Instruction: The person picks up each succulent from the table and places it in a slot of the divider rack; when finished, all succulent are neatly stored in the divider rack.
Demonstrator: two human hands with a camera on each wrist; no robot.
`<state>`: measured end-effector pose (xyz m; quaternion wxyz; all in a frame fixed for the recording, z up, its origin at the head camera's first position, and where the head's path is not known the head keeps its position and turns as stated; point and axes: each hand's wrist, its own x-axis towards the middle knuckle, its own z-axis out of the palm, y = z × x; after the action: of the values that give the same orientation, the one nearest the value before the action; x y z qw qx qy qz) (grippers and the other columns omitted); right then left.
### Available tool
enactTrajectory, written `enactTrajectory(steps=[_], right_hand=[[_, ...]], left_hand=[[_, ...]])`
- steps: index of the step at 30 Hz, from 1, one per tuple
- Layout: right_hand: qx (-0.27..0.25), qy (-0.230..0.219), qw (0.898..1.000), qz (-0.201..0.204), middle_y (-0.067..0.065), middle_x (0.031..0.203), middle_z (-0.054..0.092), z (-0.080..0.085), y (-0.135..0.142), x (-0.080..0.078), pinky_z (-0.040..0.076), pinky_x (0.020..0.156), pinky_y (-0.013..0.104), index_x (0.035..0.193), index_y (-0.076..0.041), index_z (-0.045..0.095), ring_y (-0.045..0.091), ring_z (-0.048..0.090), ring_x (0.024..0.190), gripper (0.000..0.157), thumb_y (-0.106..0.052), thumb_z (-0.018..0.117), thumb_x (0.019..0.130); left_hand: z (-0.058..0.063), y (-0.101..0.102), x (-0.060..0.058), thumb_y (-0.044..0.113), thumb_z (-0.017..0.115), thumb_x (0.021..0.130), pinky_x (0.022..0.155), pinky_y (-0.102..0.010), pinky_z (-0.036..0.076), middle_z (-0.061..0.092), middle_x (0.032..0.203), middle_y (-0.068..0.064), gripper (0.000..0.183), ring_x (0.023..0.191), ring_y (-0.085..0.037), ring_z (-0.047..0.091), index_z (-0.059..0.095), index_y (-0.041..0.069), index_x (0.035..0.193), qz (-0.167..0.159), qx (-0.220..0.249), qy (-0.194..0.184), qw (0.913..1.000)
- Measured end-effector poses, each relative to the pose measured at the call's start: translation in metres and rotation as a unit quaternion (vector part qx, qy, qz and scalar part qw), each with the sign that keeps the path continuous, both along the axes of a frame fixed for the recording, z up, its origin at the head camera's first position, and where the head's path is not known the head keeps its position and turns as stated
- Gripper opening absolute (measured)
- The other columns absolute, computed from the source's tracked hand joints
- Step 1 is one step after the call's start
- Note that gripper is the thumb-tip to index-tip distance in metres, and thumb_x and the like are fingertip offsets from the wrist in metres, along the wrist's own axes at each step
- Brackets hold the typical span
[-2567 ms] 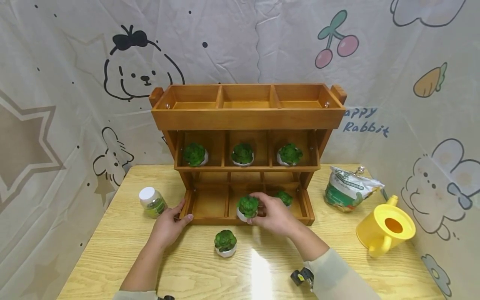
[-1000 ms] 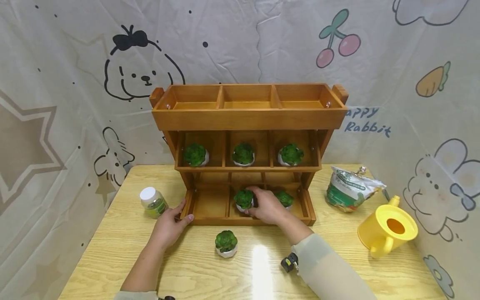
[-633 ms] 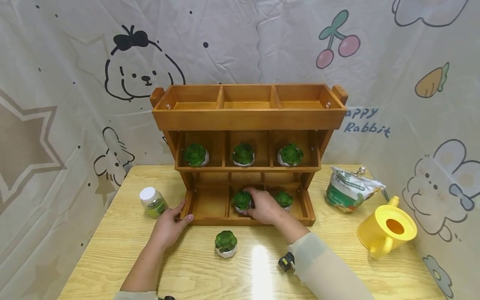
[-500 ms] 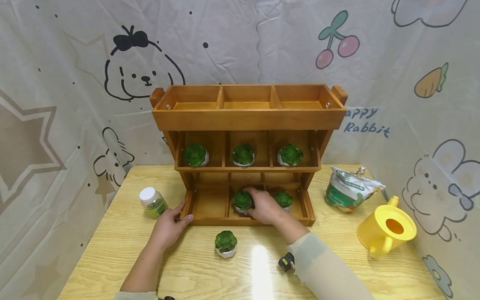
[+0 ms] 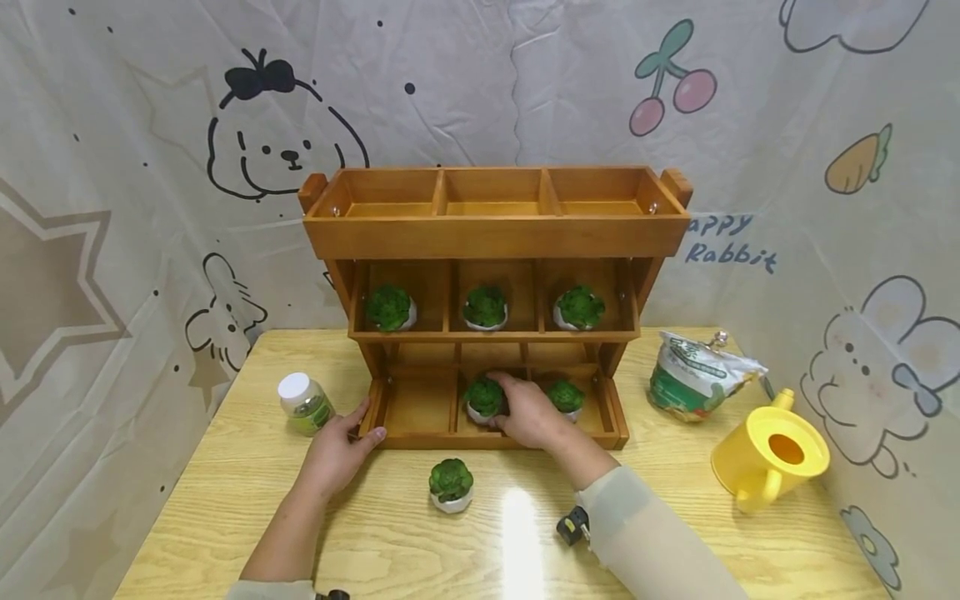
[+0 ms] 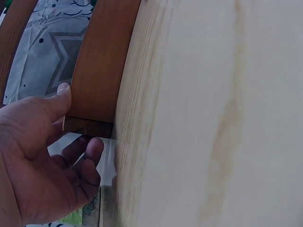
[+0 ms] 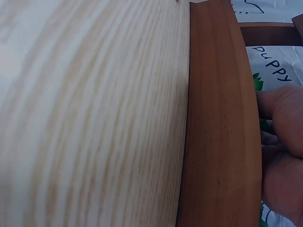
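Note:
A brown wooden plant rack with three tiers stands on the table. In the head view my right hand holds a small potted succulent inside the lower tier's middle compartment. The pot's right side is hidden by the fingers. My left hand grips the rack's lower left corner; in the left wrist view the thumb lies on the front board, fingers partly curled at its end. Another potted succulent sits in the lower right compartment, partly behind the right hand. One more potted succulent stands on the table before the rack.
Three potted succulents, the middle one included, fill the second tier. A white-capped jar stands left of the rack. To the right are a green-and-white bag and a yellow watering can. A printed cloth hangs behind.
Since the earliest frame, the right hand has brought the succulent from above the lower tier's front edge back and down into the middle compartment. The left hand has kept its place.

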<state>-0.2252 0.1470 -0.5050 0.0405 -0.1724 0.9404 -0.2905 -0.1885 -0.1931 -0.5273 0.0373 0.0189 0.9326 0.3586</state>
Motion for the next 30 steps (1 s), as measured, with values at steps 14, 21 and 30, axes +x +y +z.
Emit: enactTrajectory(steps=[14,21,30], right_hand=[[-0.046,0.017,0.999,0.001,0.017,0.145,0.058,0.001,0.004,0.007,0.050,0.103,0.048,0.154,-0.006,0.047,0.035,0.059,0.127,0.077,-0.013,0.084,0.088],[-0.101,-0.007,0.995,-0.005,0.019,0.149,0.053,0.003,0.007,0.013,0.054,0.098,0.041,0.155,-0.005,0.045,0.032,0.063,0.125,0.076,-0.005,0.082,0.089],[-0.137,-0.005,0.990,-0.013,0.020,0.150,0.052,0.008,0.016,0.025,0.053,0.100,0.042,0.156,-0.006,0.044,0.035,0.062,0.127,0.075,-0.006,0.081,0.090]], left_hand=[[0.001,0.001,0.000,0.042,0.070,0.100,0.087,-0.051,0.048,0.062,0.115,-0.019,0.073,0.093,-0.026,0.056,0.042,0.010,0.159,0.003,0.000,0.000,1.0000],[0.003,0.000,0.003,0.045,0.069,0.100,0.087,-0.050,0.049,0.062,0.118,-0.019,0.074,0.094,-0.026,0.056,0.041,0.010,0.159,0.002,0.001,-0.004,1.0000],[0.002,0.001,0.002,0.046,0.069,0.100,0.084,-0.048,0.049,0.061,0.116,-0.018,0.075,0.093,-0.025,0.056,0.041,0.010,0.159,0.002,0.003,-0.005,1.0000]])
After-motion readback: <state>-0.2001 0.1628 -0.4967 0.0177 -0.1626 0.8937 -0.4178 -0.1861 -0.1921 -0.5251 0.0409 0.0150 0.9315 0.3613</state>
